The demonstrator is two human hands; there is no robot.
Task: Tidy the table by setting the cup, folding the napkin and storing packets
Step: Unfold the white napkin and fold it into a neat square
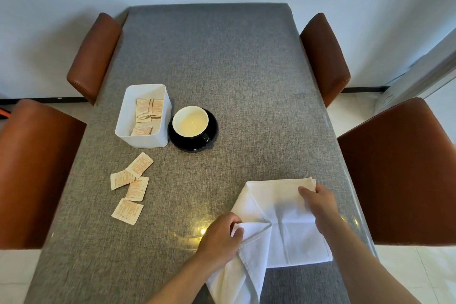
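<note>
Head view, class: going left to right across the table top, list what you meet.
loose packets → white box → cup on its saucer → left hand → napkin → right hand

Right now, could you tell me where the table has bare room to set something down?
The far half of the table, beyond the white box and cup, is bare, as is the stretch right of the cup. The loose packets crowd the near left; the napkin and both hands fill the near right.

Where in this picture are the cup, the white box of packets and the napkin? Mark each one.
cup (190,121): head view, on its pale inside.
white box (145,140): head view, on its near outer wall.
napkin (291,237): head view, on the flat middle between the hands.
</note>
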